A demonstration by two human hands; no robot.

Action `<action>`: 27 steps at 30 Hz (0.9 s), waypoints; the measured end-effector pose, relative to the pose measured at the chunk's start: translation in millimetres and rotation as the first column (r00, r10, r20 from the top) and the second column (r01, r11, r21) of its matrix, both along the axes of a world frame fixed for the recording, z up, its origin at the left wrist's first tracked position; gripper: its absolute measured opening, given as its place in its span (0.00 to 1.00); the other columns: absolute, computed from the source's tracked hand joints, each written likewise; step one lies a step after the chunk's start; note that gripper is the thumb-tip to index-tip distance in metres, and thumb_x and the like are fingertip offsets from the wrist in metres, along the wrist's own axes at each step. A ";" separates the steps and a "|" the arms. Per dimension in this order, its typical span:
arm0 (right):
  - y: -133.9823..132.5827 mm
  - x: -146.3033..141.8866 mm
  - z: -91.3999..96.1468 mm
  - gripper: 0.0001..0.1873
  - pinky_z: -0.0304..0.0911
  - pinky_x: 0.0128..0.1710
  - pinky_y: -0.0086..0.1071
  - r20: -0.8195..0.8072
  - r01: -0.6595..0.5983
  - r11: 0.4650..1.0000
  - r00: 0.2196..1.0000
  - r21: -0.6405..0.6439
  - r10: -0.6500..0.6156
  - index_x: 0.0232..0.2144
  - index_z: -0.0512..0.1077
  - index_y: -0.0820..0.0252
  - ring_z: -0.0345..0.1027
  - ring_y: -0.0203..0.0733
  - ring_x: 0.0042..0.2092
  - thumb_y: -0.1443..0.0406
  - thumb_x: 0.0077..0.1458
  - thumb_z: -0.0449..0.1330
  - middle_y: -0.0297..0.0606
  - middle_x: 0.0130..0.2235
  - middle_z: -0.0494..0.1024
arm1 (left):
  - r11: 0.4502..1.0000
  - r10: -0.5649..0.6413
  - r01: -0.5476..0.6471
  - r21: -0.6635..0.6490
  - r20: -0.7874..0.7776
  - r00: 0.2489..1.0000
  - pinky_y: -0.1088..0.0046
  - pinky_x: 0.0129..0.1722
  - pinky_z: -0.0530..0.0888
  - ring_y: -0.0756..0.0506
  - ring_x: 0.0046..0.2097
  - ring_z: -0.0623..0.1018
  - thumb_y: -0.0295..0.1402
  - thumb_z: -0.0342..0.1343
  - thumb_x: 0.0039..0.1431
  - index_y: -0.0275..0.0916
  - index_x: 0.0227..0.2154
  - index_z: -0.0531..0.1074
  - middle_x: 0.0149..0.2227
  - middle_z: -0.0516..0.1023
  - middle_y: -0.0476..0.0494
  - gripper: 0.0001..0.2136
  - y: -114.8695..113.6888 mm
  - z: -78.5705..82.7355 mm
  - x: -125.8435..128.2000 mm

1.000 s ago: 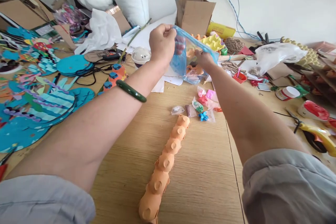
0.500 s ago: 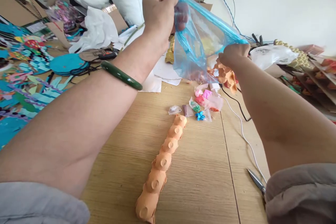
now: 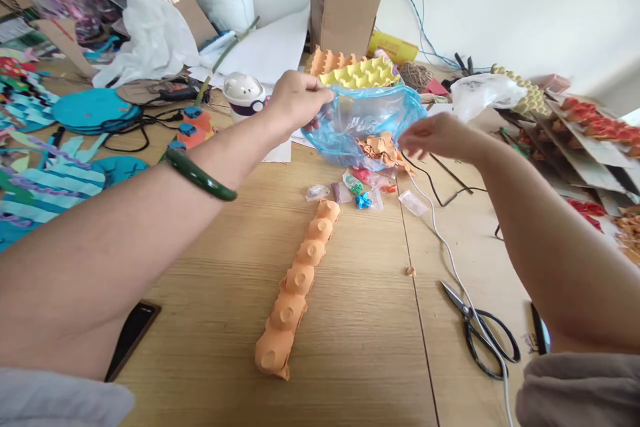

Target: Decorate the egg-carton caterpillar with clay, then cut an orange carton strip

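Observation:
The blue plastic bag [image 3: 325, 143] stands slumped with its mouth wide, and my left hand [image 3: 297, 105] pinches its left rim. Crumpled orange egg-carton scraps [image 3: 381, 148] lie in the bag's right side and spill over its edge. Just right of those scraps, my right hand [image 3: 443, 137] hovers palm down with fingers stretched out; no object shows in it. Closer to me, a long strip of orange egg-carton cups [image 3: 299, 279] lies bottoms up on the wooden table [image 3: 210, 320].
Small clay packets, including a blue one [image 3: 363, 200], lie before the bag. Black-handled scissors [image 3: 480, 330] rest at right beside a white cable [image 3: 445, 240]. A phone [image 3: 133, 337] is under my left forearm. Behind stand a lidded cup [image 3: 244, 93], yellow egg carton [image 3: 363, 73] and cardboard box [image 3: 347, 20].
Both hands have come down, lowering the raised bag onto the table with its mouth spread. My right hand has let go of the rim. The scissors and phone now show more fully.

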State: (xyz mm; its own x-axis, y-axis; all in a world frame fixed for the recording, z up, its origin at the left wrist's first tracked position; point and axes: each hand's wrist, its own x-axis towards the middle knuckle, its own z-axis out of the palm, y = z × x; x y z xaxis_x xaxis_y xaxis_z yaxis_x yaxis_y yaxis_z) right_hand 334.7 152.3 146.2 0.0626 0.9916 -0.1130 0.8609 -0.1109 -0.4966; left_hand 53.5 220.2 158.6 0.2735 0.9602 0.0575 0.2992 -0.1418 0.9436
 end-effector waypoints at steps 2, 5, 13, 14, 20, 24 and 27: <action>-29.2 -0.7 -15.5 0.10 0.74 0.39 0.41 0.344 0.037 0.983 0.939 -0.178 0.027 0.33 0.82 0.58 0.78 0.46 0.36 0.59 0.58 0.64 0.40 0.32 0.83 | 0.998 -0.037 0.040 0.053 -0.058 0.998 0.73 0.32 0.65 0.52 0.28 0.70 0.32 0.62 0.62 0.35 0.27 0.73 0.25 0.74 0.48 0.09 -5.4 -7.5 -6.1; -68.9 -11.4 -52.4 0.19 0.72 0.45 0.45 0.576 0.148 0.963 0.818 -0.225 0.009 0.49 0.78 0.58 0.77 0.56 0.49 0.56 0.58 0.65 0.47 0.50 0.83 | 0.974 -0.052 0.092 0.205 -0.190 0.980 0.73 0.33 0.65 0.48 0.33 0.72 0.33 0.69 0.53 0.37 0.25 0.72 0.23 0.71 0.50 0.11 -11.2 -18.1 -12.7; -103.2 -29.9 -110.6 0.19 0.66 0.42 0.38 0.549 0.271 0.962 0.809 -0.032 -0.210 0.52 0.74 0.62 0.76 0.54 0.51 0.68 0.66 0.47 0.54 0.52 0.81 | 0.958 0.029 0.067 0.277 -0.329 0.944 0.70 0.30 0.67 0.48 0.26 0.71 0.29 0.58 0.59 0.39 0.20 0.69 0.21 0.71 0.49 0.12 -38.4 -16.9 -23.8; -104.4 -28.4 -107.2 0.20 0.65 0.40 0.37 0.532 0.283 0.959 0.815 -0.023 -0.228 0.50 0.75 0.62 0.76 0.52 0.49 0.67 0.66 0.46 0.52 0.49 0.82 | 0.969 0.017 0.061 0.240 -0.308 0.951 0.71 0.29 0.67 0.50 0.24 0.70 0.29 0.57 0.59 0.38 0.20 0.69 0.21 0.72 0.49 0.12 -41.9 -15.2 -25.7; -150.3 -35.5 -76.0 0.10 0.64 0.39 0.33 0.264 0.045 0.986 0.965 -0.163 0.000 0.39 0.79 0.56 0.76 0.47 0.45 0.64 0.61 0.57 0.41 0.48 0.83 | 0.990 0.003 0.025 0.138 -0.197 0.980 0.73 0.28 0.68 0.54 0.21 0.65 0.27 0.58 0.63 0.35 0.25 0.73 0.22 0.73 0.50 0.09 -65.8 -5.2 -37.8; -198.0 -61.7 -82.2 0.09 0.64 0.37 0.34 0.354 -0.031 0.953 0.924 -0.301 0.142 0.41 0.77 0.56 0.76 0.50 0.46 0.67 0.59 0.60 0.45 0.50 0.80 | 0.998 -0.030 0.038 0.054 -0.139 0.990 0.74 0.25 0.65 0.54 0.21 0.64 0.24 0.57 0.64 0.35 0.25 0.73 0.21 0.72 0.51 0.11 -74.8 -5.8 -40.8; -216.7 -76.1 -98.3 0.07 0.64 0.39 0.35 0.396 -0.016 0.965 0.910 -0.263 0.123 0.38 0.75 0.59 0.75 0.50 0.46 0.71 0.60 0.58 0.49 0.49 0.78 | 0.999 -0.024 0.027 0.025 -0.095 0.995 0.76 0.22 0.64 0.54 0.20 0.64 0.24 0.58 0.61 0.35 0.24 0.74 0.20 0.71 0.50 0.09 -74.1 -10.8 -40.8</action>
State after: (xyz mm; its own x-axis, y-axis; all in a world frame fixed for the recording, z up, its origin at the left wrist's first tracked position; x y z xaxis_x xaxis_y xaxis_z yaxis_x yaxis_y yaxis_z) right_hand 258.6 -64.4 47.9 0.0881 0.9380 -0.3354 0.9909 -0.1169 -0.0667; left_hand 12.7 146.1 147.7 0.3033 0.9513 0.0556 0.3826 -0.1750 0.9072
